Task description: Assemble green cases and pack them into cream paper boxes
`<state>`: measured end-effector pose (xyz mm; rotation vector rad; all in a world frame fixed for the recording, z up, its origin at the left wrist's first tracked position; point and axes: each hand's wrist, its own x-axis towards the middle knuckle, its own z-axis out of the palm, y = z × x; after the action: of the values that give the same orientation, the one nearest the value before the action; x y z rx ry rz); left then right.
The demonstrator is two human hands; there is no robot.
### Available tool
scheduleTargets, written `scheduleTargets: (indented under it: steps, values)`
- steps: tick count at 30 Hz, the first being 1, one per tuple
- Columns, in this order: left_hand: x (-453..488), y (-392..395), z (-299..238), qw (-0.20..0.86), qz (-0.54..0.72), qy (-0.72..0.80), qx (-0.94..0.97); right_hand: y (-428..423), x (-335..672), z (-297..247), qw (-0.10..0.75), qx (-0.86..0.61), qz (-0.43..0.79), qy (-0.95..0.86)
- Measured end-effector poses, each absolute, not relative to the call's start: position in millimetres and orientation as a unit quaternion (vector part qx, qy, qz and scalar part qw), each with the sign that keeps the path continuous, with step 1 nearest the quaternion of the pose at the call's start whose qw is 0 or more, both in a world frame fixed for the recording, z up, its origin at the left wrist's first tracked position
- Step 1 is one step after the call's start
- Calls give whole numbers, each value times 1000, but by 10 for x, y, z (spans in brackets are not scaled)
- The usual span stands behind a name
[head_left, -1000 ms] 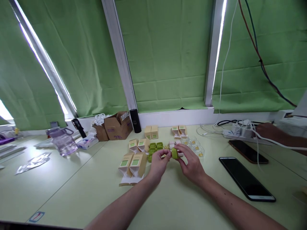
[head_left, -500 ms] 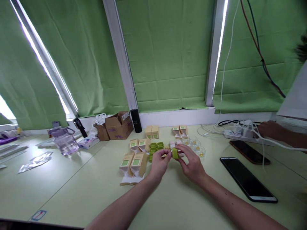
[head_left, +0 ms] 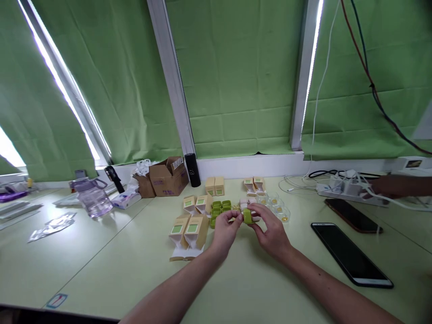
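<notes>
My left hand [head_left: 225,231] and my right hand [head_left: 270,229] meet over the pale green table [head_left: 101,265]. Together they pinch a small green box [head_left: 247,216] between the fingertips. Just behind the hands lie several more green boxes [head_left: 221,208]. To the left stand tan cartons with green labels [head_left: 189,230]. Small clear cups with yellow contents [head_left: 277,209] sit to the right of the hands.
A black phone [head_left: 351,253] lies at the right, a second phone [head_left: 353,215] behind it. Another person's hand [head_left: 388,186] rests by a white power strip [head_left: 340,188] with cables. A brown cardboard box [head_left: 167,176], a black cylinder [head_left: 191,169] and a purple jug [head_left: 91,197] stand at the back left.
My hands stay in place, turning the green box slightly between the fingers. The other person's hand at the right has shifted a little along the power strip.
</notes>
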<state>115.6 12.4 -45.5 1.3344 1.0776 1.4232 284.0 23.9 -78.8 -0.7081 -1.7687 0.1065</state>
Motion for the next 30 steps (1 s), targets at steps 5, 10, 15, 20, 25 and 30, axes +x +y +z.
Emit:
scheduleTargets:
  steps: [5,10,15,20,25,30]
  values:
    - [1152,133,-480,451,581,436,518,233,2842,-780,582,-303,41,-754]
    - [1142,133,-477,442,574,452,520,239,2846,-792,581,-301,32,-756]
    - [1143,135,-464,432,571,460,525,247,2854,-813,574,-300,19,-762]
    - [1145,122,-446,425,565,461,536,256,2858,-817,576,-294,10,-762]
    - [1142,117,-436,425,564,457,540,247,2844,-803,577,-300,25,-759]
    - [1141,123,-442,421,562,458,546,232,2823,-783,588,-299,43,-751]
